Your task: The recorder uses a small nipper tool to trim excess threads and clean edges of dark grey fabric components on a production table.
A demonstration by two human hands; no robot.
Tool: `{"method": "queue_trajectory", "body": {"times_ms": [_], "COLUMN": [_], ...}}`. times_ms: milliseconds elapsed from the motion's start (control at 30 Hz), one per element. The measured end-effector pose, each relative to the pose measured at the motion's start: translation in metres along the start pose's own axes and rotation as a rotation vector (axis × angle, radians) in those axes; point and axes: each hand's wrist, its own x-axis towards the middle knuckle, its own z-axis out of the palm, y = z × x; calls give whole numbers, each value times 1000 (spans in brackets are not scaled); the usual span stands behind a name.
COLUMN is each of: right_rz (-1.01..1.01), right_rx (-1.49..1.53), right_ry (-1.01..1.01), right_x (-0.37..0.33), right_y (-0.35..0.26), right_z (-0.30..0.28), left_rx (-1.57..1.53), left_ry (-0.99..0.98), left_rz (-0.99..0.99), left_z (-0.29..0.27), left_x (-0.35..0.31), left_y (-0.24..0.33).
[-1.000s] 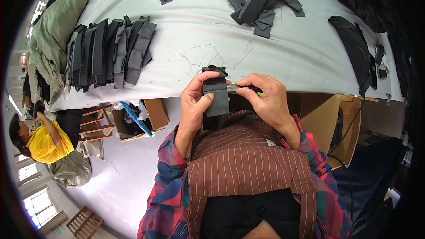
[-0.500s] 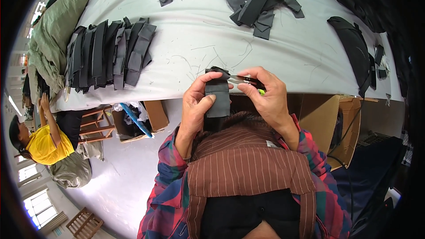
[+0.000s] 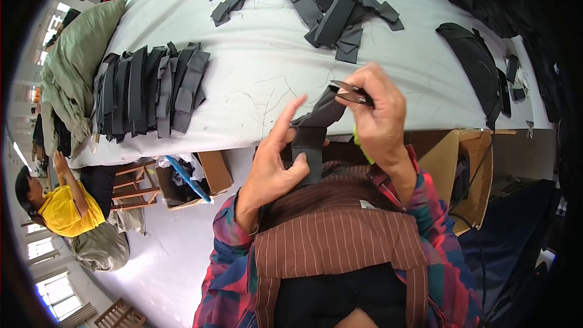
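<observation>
My left hand (image 3: 273, 167) grips a dark grey fabric strip (image 3: 310, 149) near its lower end, the thumb pressed on it and the index finger raised. The strip slants up and right, twisted, above the table's front edge. In my right hand (image 3: 382, 112) is a pair of thread snips (image 3: 352, 95), blades pointing left over the strip's upper end. That hand's fingers also seem to pinch this end, though the exact contact is hidden. A neon yellow-green bit (image 3: 362, 144) shows beside the right wrist.
Similar strips lie in a neat row (image 3: 136, 91) at left and a loose pile (image 3: 334, 15) at the far side. Loose threads dot the white table cover (image 3: 243, 67). A black fabric piece (image 3: 470, 64) lies right. Cardboard boxes (image 3: 472, 176) stand below; a person in yellow (image 3: 70, 206) works at left.
My right hand has moved up and slightly right, drawing the strip's upper end with it. The strip has gone from hanging straight to stretched diagonally. My left index finger has lifted off.
</observation>
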Motion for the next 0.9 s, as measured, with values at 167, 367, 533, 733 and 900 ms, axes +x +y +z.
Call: {"method": "queue_trajectory", "body": {"times_ms": [167,367,533,733,900], "right_rz": [-160,83,-319,-336,-289], "right_rx": [-165,-24,-20,-95,-109], "right_ry": [96,-29,-83,-57,-165], "right_x": [8,3,-16,-34,-33], "right_y": [3,17,8,11,9], "right_z": [-3,3,5,20,18], "left_rx": [134,-51,-304,-340,-403], "left_ry": [-69,-18,212,330,366], "left_rz": [-21,-170,-99,-56,-58], "left_z": [1,5,7,2,-3], "left_x": [5,10,11,13,10], "left_y": [0,2,1,-7,-4]}}
